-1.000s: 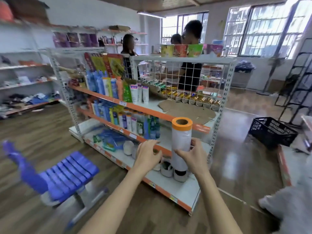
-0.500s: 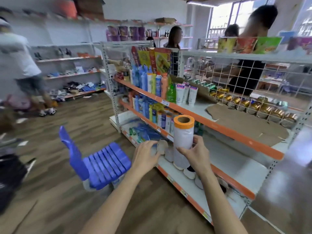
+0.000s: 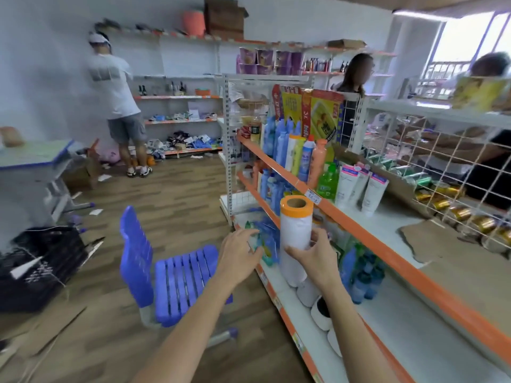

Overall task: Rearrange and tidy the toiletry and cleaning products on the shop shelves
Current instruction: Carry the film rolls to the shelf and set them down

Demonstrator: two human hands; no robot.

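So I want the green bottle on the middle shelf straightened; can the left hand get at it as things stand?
Probably yes: the left hand is open and holds nothing, and the green bottle stands at the shelf's front edge, though the roll partly blocks a direct path.

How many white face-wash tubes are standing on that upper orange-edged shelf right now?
3, side by side right of the green bottle: left tube, middle tube, right tube. Others could be hidden behind the bottles.

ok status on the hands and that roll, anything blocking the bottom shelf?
Right hand grips the white orange-capped roll, upright. Left hand open, holding nothing. Blue slatted plastic chair close beside the orange-edged bottom shelf.
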